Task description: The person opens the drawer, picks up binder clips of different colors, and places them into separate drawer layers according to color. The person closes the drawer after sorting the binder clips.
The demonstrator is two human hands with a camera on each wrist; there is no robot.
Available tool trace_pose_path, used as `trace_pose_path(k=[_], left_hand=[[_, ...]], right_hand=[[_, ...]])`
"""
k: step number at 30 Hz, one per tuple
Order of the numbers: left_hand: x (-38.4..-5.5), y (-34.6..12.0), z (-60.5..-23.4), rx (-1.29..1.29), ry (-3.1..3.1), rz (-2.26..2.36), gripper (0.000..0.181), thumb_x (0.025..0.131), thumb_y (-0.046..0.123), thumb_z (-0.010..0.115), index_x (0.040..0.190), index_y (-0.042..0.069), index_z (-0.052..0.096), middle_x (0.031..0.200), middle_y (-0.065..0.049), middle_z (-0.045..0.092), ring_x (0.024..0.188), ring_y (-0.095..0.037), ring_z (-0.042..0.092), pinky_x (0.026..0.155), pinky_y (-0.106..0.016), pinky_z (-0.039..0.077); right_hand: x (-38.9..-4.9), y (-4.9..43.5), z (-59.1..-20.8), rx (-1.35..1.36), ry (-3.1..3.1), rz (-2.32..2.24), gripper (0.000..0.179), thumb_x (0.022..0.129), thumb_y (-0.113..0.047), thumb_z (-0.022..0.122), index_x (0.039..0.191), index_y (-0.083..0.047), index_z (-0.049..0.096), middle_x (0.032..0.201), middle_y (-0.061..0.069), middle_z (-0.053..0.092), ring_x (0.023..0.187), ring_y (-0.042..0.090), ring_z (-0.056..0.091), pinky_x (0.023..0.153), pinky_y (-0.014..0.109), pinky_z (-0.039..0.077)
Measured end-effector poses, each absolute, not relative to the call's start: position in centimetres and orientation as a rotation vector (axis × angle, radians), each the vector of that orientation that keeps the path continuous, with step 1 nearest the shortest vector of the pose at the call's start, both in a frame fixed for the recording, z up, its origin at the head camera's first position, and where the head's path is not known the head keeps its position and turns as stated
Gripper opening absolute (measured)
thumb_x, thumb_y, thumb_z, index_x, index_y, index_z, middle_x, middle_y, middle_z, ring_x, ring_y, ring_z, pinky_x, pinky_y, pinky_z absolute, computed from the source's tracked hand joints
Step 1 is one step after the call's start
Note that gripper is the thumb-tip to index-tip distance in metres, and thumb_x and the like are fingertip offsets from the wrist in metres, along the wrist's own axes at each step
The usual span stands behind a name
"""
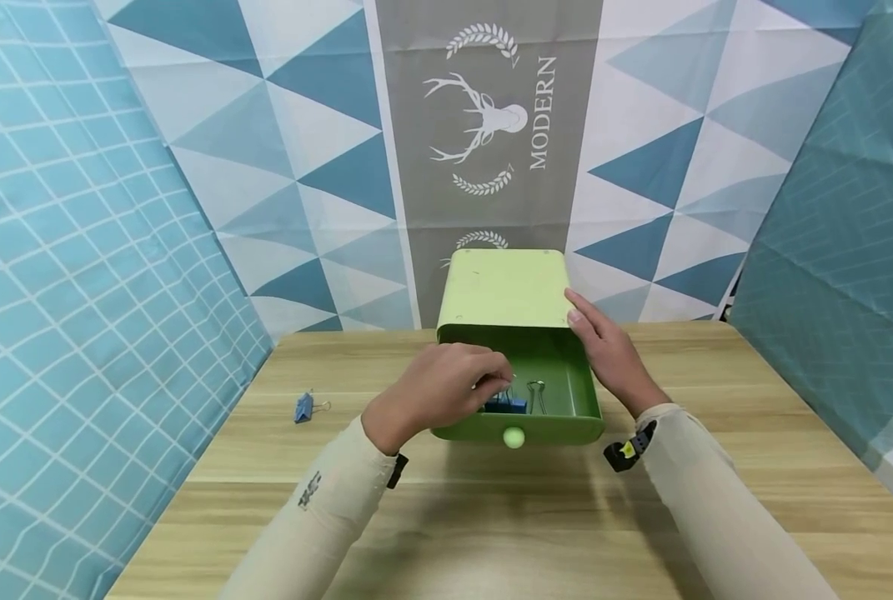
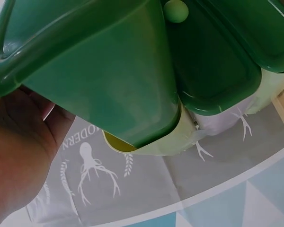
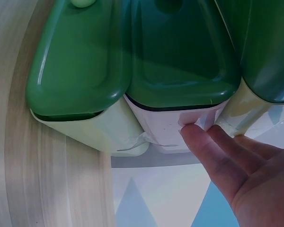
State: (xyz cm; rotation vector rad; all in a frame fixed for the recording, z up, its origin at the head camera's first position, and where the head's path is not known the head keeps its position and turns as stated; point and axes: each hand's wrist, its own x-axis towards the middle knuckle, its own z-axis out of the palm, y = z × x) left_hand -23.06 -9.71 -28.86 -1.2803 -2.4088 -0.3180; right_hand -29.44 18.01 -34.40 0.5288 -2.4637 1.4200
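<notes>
A light green drawer box [image 1: 506, 287] stands on the table with its dark green top drawer [image 1: 566, 429] pulled out. Blue binder clips [image 1: 508, 406] with silver wire handles lie inside, towards the front. My left hand [image 1: 446, 387] reaches over the drawer's left side, fingers bent down beside these clips. The drawer wall hides its fingertips in the left wrist view, so I cannot tell whether they pinch a clip. Against the right side of the box rests my right hand [image 1: 611, 354], its fingers extended along the casing near the upper edge.
Another blue binder clip [image 1: 303, 407] lies on the wooden table [image 1: 251, 450], left of the box. Below the pulled-out drawer are closed green drawers [image 3: 184, 52] with round knobs. A patterned cloth [image 1: 326, 150] hangs behind the table.
</notes>
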Motion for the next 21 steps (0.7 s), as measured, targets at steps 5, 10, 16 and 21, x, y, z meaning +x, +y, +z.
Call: trace_pose_path(k=[5, 10, 16, 21], left_hand=[[-23.1, -10.0, -29.0, -1.278, -2.389, -0.346, 0.005, 0.097, 0.02, 0.068, 0.098, 0.021, 0.073, 0.09, 0.014, 0.068, 0.076, 0.001, 0.059, 0.062, -0.019, 0.046], [-23.1, -10.3, -29.1, -1.251, -2.402, -0.351, 0.006, 0.099, 0.023, 0.066, 0.1, 0.021, 0.072, 0.089, 0.013, 0.067, 0.076, 0.002, 0.059, 0.062, -0.019, 0.045], [-23.1, -10.8, -29.2, -1.252, -2.413, -0.363, 0.007, 0.099, 0.022, 0.065, 0.102, 0.02, 0.072, 0.092, 0.012, 0.068, 0.079, 0.001, 0.061, 0.063, -0.02, 0.047], [-23.2, -12.0, -28.9, -1.254, -2.423, -0.386, 0.009, 0.099, 0.02, 0.065, 0.104, 0.017, 0.072, 0.095, 0.008, 0.069, 0.081, -0.002, 0.062, 0.07, -0.022, 0.049]], right_hand=[[-29.4, 17.9, -34.2, 0.518, -2.466, 1.414, 0.055, 0.105, -0.055, 0.037, 0.157, -0.041, 0.027, 0.163, -0.003, 0.024, 0.15, 0.031, 0.021, 0.112, 0.065, 0.021], [-29.5, 17.8, -34.3, 0.522, -2.458, 1.428, 0.055, 0.105, -0.055, 0.037, 0.157, -0.04, 0.027, 0.163, -0.004, 0.023, 0.15, 0.03, 0.019, 0.113, 0.064, 0.021], [-29.4, 17.8, -34.4, 0.505, -2.474, 1.43, 0.056, 0.105, -0.057, 0.036, 0.157, -0.041, 0.026, 0.164, -0.001, 0.023, 0.15, 0.031, 0.019, 0.113, 0.065, 0.02], [-29.4, 17.8, -34.4, 0.495, -2.481, 1.432, 0.056, 0.104, -0.058, 0.036, 0.157, -0.041, 0.026, 0.164, 0.0, 0.022, 0.15, 0.032, 0.018, 0.112, 0.066, 0.02]])
